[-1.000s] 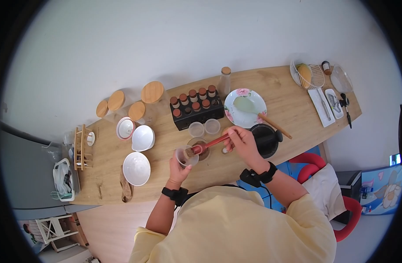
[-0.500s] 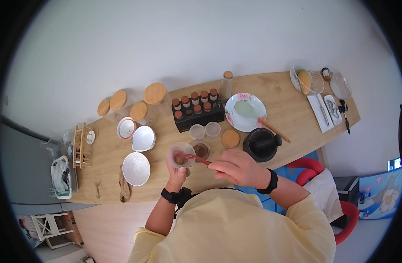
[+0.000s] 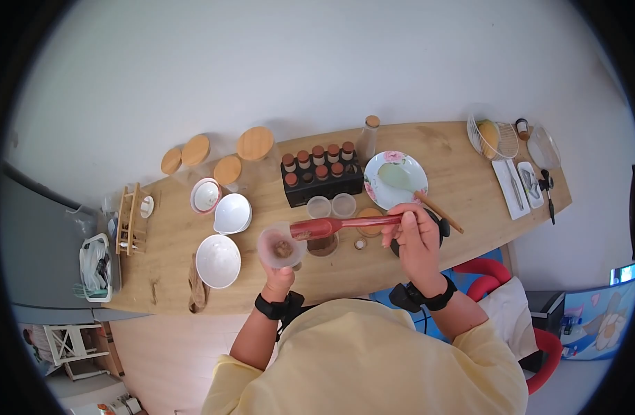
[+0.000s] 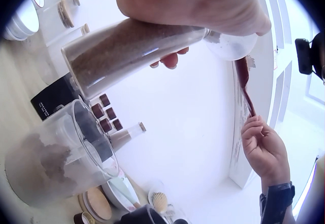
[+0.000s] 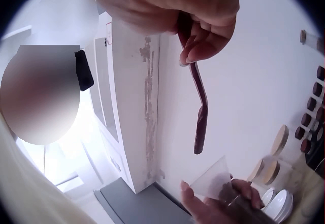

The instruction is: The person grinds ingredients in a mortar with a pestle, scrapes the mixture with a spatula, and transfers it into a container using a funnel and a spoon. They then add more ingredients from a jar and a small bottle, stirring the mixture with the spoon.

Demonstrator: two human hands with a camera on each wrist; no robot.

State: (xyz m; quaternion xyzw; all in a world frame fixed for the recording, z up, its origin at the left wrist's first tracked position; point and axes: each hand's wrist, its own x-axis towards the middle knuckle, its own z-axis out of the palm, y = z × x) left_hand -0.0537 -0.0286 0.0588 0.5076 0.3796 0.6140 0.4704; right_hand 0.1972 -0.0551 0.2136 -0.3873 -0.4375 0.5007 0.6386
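Note:
My left hand (image 3: 278, 279) grips a slim clear bottle (image 4: 117, 56) mostly full of brown powder. In the bottle's mouth sits a frosted plastic funnel (image 3: 272, 247) with some brown powder inside it. My right hand (image 3: 420, 243) pinches the handle of a red long-handled scoop (image 3: 316, 229); its head is at the funnel's right rim in the head view and above the funnel in the right wrist view. On the table behind the scoop, a clear jar (image 4: 51, 168) contains more brown powder. The scoop partly hides this jar in the head view.
A wooden lid (image 4: 96, 203) and small cap (image 3: 359, 244) lie near the jar. Farther back are two small clear cups, a black spice rack (image 3: 324, 188) and a floral plate (image 3: 400, 197). A black mortar is partly behind my right hand; white bowls (image 3: 218, 261) stand left.
The scoop's head was tipped into the funnel half a second ago; now it is lifted out at the rim. My right hand has moved right and up. The left hand still holds the bottle.

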